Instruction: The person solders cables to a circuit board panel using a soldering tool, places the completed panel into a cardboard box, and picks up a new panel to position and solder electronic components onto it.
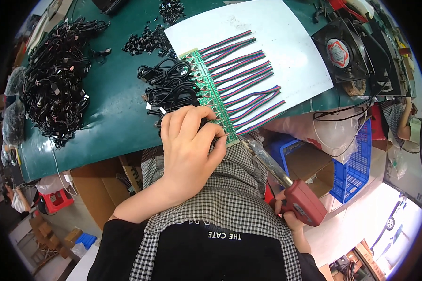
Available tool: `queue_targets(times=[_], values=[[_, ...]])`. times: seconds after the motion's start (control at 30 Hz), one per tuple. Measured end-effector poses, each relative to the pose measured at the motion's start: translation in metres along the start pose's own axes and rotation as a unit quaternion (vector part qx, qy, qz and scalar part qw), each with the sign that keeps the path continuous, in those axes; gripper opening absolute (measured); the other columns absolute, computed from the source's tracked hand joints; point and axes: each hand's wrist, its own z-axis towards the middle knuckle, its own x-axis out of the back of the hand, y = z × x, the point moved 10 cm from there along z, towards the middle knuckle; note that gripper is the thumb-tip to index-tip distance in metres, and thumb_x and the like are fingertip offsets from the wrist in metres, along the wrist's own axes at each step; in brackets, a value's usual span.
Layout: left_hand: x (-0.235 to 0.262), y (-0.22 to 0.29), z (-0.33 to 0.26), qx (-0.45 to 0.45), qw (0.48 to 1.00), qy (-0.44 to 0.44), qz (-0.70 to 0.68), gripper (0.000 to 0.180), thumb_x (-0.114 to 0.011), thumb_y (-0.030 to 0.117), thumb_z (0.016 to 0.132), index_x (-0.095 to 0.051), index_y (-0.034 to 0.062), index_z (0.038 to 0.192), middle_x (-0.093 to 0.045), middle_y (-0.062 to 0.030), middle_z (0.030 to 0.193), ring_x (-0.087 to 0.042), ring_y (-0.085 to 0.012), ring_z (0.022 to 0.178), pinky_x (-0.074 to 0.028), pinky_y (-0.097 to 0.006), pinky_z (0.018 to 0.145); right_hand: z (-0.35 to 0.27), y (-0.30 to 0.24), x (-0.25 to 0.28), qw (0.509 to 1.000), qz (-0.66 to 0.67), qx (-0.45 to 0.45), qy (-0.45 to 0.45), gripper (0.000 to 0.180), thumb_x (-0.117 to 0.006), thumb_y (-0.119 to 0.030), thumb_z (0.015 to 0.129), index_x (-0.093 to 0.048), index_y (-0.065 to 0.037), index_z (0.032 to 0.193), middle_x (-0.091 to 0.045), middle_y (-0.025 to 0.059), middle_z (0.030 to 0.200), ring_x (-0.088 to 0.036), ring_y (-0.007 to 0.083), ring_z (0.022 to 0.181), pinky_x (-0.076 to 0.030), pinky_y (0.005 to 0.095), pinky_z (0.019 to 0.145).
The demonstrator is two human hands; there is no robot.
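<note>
My left hand point(187, 145) reaches over the near end of a long green circuit board point(212, 91), thumb and forefinger pinched on a thin cable end at the board's edge. Its other fingers curl over black cable. In my right hand point(290, 218) is a dark red soldering gun point(305, 201), gripped by the handle. The gun's metal barrel points up and left, its tip close to the board's near corner. Coiled black cables point(173, 96) lie along the board's left side. Several strips of multicoloured ribbon wire point(244, 79) fan out from its right side.
A white sheet point(286, 51) lies under the wires on the green table point(112, 117). A heap of black cables point(56, 79) fills the far left, with small black parts point(150, 40) at the back. On the right stand a black fan point(342, 51) and, lower, a blue crate point(351, 168).
</note>
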Motion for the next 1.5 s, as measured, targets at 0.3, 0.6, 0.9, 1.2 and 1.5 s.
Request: queue_targets(times=[0.3, 0.6, 0.9, 1.2, 1.5], values=[[-0.001, -0.001, -0.001, -0.018, 1.000, 0.010, 0.002, 0.017, -0.068, 0.006, 0.061, -0.055, 0.0075, 0.071, -0.052, -0.0035, 0.094, -0.049, -0.0241, 0.094, -0.034, -0.040, 0.082, -0.008, 0.010, 0.009, 0.980, -0.196, 0.041, -0.010, 0.041, -0.076, -0.016, 0.063, -0.061, 0.004, 0.096, -0.064, 0.0084, 0.081, -0.062, 0.0179, 0.067, -0.049, 0.0276, 0.068], [-0.002, 0.002, 0.001, -0.025, 1.000, 0.001, -0.001, 0.016, -0.067, 0.005, 0.061, -0.054, 0.0067, 0.071, -0.052, -0.0038, 0.093, -0.049, -0.0239, 0.093, -0.034, -0.039, 0.081, -0.014, 0.011, 0.017, 0.922, -0.373, 0.106, -0.019, 0.033, -0.073, -0.012, 0.061, -0.064, -0.003, 0.092, -0.065, 0.0108, 0.091, -0.064, 0.0250, 0.079, -0.051, 0.0321, 0.072], [-0.003, 0.004, 0.004, -0.026, 1.000, -0.005, -0.001, 0.016, -0.067, 0.004, 0.061, -0.054, 0.0052, 0.070, -0.052, -0.0050, 0.093, -0.050, -0.0243, 0.093, -0.036, -0.039, 0.079, -0.001, -0.010, 0.002, 0.992, -0.117, 0.045, 0.019, 0.032, -0.072, -0.022, 0.068, -0.061, 0.002, 0.087, -0.063, 0.0089, 0.075, -0.061, 0.0189, 0.064, -0.048, 0.0272, 0.060], [-0.003, 0.004, 0.003, -0.018, 1.000, -0.020, 0.002, 0.016, -0.067, 0.004, 0.061, -0.056, 0.0051, 0.072, -0.052, -0.0050, 0.093, -0.050, -0.0255, 0.094, -0.039, -0.038, 0.081, 0.001, -0.017, -0.005, 0.995, -0.074, 0.045, 0.044, 0.051, -0.076, -0.035, 0.068, -0.059, 0.007, 0.090, -0.061, 0.0090, 0.074, -0.055, 0.0136, 0.058, -0.044, 0.0239, 0.056], [-0.007, -0.006, 0.002, -0.035, 0.994, -0.047, -0.091, 0.017, -0.068, 0.003, 0.061, -0.058, 0.0079, 0.075, -0.053, -0.0047, 0.095, -0.049, -0.0254, 0.096, -0.037, -0.039, 0.083, -0.001, -0.012, 0.000, 0.999, -0.018, 0.029, 0.040, 0.053, -0.079, -0.031, 0.064, -0.058, 0.009, 0.092, -0.060, 0.0109, 0.074, -0.055, 0.0152, 0.059, -0.044, 0.0270, 0.061]])
